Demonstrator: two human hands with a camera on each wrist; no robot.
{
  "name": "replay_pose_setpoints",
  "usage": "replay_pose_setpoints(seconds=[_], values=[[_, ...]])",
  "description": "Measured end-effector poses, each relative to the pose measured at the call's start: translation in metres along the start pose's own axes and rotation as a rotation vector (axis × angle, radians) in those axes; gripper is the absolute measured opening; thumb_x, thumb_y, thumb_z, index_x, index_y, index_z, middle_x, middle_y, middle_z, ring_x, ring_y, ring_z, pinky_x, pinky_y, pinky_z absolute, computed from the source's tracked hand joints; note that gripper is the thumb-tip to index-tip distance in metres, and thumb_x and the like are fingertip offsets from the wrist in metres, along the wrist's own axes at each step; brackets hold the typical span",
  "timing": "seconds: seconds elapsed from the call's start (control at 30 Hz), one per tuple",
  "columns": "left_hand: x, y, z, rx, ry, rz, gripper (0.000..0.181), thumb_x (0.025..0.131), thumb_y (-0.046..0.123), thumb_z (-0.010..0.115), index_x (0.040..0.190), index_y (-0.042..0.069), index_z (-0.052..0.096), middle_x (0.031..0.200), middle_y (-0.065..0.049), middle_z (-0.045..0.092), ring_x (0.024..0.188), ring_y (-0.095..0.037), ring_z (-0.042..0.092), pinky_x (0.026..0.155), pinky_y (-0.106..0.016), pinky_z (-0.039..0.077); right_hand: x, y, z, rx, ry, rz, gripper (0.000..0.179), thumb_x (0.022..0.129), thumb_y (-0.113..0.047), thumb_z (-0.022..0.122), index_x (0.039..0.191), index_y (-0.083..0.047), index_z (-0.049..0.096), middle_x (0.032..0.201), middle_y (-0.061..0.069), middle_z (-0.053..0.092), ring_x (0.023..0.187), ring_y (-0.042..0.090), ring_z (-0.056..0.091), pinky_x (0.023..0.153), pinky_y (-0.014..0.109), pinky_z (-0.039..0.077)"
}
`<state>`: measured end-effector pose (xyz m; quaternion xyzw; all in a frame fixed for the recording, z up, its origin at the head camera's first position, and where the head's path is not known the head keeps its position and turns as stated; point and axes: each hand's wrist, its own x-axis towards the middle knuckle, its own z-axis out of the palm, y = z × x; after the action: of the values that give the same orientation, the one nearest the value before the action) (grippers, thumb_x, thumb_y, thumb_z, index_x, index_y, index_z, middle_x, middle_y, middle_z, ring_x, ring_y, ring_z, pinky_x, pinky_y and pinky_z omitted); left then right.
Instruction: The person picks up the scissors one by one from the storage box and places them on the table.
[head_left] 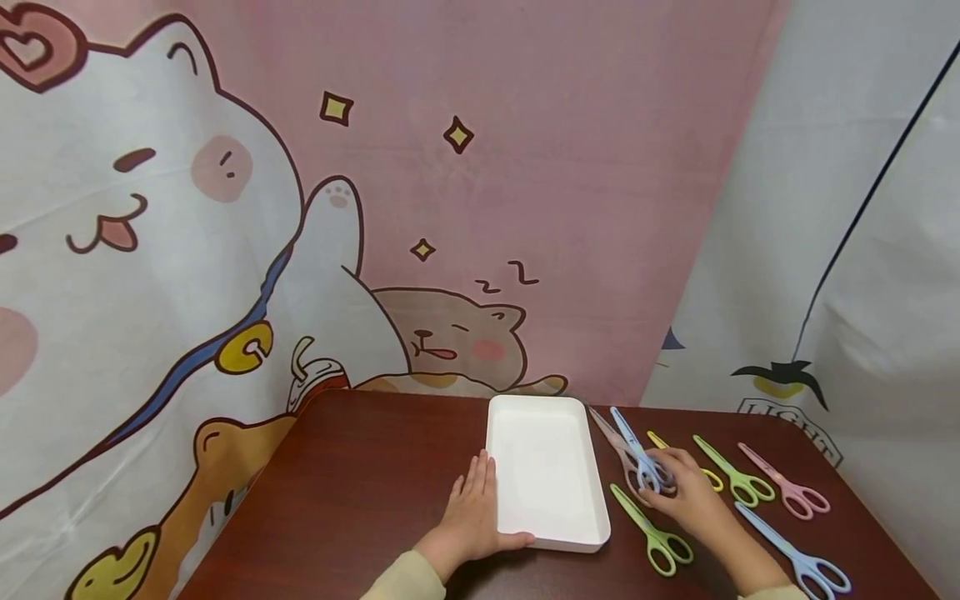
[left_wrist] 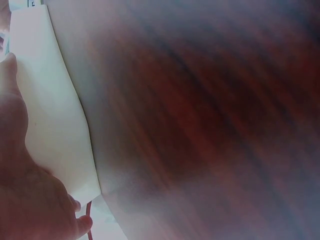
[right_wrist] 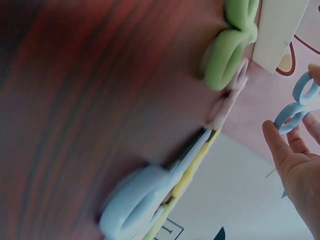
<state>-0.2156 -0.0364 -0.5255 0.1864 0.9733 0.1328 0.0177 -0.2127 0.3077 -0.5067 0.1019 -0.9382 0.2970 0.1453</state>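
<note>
A white rectangular tray (head_left: 547, 471) lies on the dark wooden table (head_left: 360, 483). My left hand (head_left: 471, 521) rests against it, straight fingers along its left side and the thumb at its near edge; the left wrist view also shows the hand (left_wrist: 30, 175) beside the tray's white wall (left_wrist: 55, 110). To the tray's right, my right hand (head_left: 686, 496) pinches a pair of light blue scissors (head_left: 633, 446) by the handle loops, blades pointing away. In the right wrist view those blue loops (right_wrist: 291, 117) are raised at the fingertips. Pale pink scissors (head_left: 611, 433) lie partly behind them.
Green scissors (head_left: 651, 529) lie between the tray and my right forearm. Farther right are yellow scissors (head_left: 712, 479), partly hidden by the hand, more green scissors (head_left: 738, 477), pink scissors (head_left: 787, 483) and another blue pair (head_left: 795, 554). A cartoon-printed curtain (head_left: 562, 208) hangs behind the table.
</note>
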Motion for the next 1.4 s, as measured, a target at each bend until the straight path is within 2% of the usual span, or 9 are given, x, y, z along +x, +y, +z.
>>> replay_pose_setpoints(seconds=[0.23,0.4,0.67,0.77,1.0,1.07,1.2,1.23,1.4], values=[[0.000,0.002,0.000,-0.011,-0.003,0.004,0.134,0.059,0.090,0.049,0.150,-0.002,0.014,0.158,-0.020,0.009,0.145,-0.032,0.014,0.112,-0.052,0.024,-0.011,0.012,-0.016,-0.040,0.012,-0.017,0.058,0.070,-0.018,0.082,0.120,-0.002,0.059,0.115,0.020,0.052,0.084,0.027,0.057,0.059,0.031,0.046],[0.000,0.002,0.000,0.001,-0.005,-0.002,0.134,0.058,0.092,0.047,0.150,-0.001,0.013,0.158,-0.018,0.009,0.146,-0.031,0.014,0.111,-0.052,0.025,-0.017,0.020,-0.028,-0.073,0.010,-0.022,0.058,0.070,-0.020,0.082,0.119,0.001,0.059,0.114,0.021,0.054,0.087,0.030,0.060,0.061,0.034,0.048],[0.001,0.001,0.003,-0.002,-0.001,-0.004,0.135,0.057,0.093,0.045,0.150,0.000,0.013,0.158,-0.018,0.008,0.145,-0.031,0.014,0.111,-0.052,0.025,-0.022,0.029,-0.045,-0.083,-0.108,0.117,0.062,0.074,-0.024,0.079,0.124,0.002,0.054,0.117,0.026,0.048,0.080,0.021,0.056,0.059,0.031,0.047],[0.002,0.001,0.004,0.005,0.001,-0.002,0.135,0.057,0.093,0.044,0.150,0.000,0.013,0.158,-0.018,0.008,0.146,-0.031,0.013,0.111,-0.052,0.025,-0.026,0.033,-0.049,-0.092,-0.107,0.121,0.061,0.073,-0.022,0.079,0.124,0.003,0.054,0.115,0.025,0.049,0.078,0.019,0.056,0.058,0.030,0.046],[0.004,0.001,0.006,0.000,-0.003,-0.004,0.136,0.057,0.093,0.046,0.151,0.000,0.013,0.159,-0.018,0.007,0.146,-0.031,0.013,0.112,-0.052,0.024,-0.034,0.046,-0.062,-0.157,-0.044,0.097,0.062,0.068,-0.024,0.083,0.117,0.005,0.059,0.112,0.027,0.052,0.094,0.042,0.056,0.067,0.051,0.051],[0.004,0.001,0.007,0.003,0.000,-0.005,0.136,0.056,0.094,0.044,0.151,0.001,0.013,0.159,-0.017,0.007,0.146,-0.030,0.012,0.112,-0.052,0.024,-0.036,0.050,-0.067,-0.163,-0.048,0.110,0.063,0.068,-0.026,0.083,0.117,0.006,0.059,0.111,0.027,0.053,0.094,0.042,0.057,0.067,0.051,0.051],[0.005,0.000,0.009,0.008,0.018,-0.002,0.137,0.056,0.095,0.042,0.151,0.001,0.013,0.159,-0.017,0.007,0.146,-0.030,0.013,0.112,-0.052,0.024,-0.042,0.058,-0.076,-0.193,-0.067,0.129,0.064,0.068,-0.029,0.083,0.116,0.006,0.059,0.108,0.024,0.055,0.086,0.033,0.055,0.062,0.041,0.048],[0.005,0.000,0.010,0.006,0.023,0.001,0.137,0.056,0.095,0.042,0.151,0.001,0.013,0.159,-0.017,0.007,0.146,-0.030,0.013,0.111,-0.052,0.025,-0.043,0.061,-0.078,-0.209,-0.069,0.129,0.064,0.068,-0.030,0.083,0.115,0.006,0.060,0.108,0.025,0.055,0.087,0.034,0.055,0.063,0.042,0.047],[0.006,-0.001,0.012,0.008,0.035,0.006,0.138,0.054,0.096,0.041,0.151,0.001,0.013,0.159,-0.017,0.007,0.146,-0.030,0.013,0.111,-0.052,0.025,-0.049,0.074,-0.090,-0.223,-0.152,0.209,0.072,0.072,-0.036,0.079,0.120,0.010,0.054,0.118,0.040,0.044,0.102,0.053,0.045,0.072,0.062,0.045]])
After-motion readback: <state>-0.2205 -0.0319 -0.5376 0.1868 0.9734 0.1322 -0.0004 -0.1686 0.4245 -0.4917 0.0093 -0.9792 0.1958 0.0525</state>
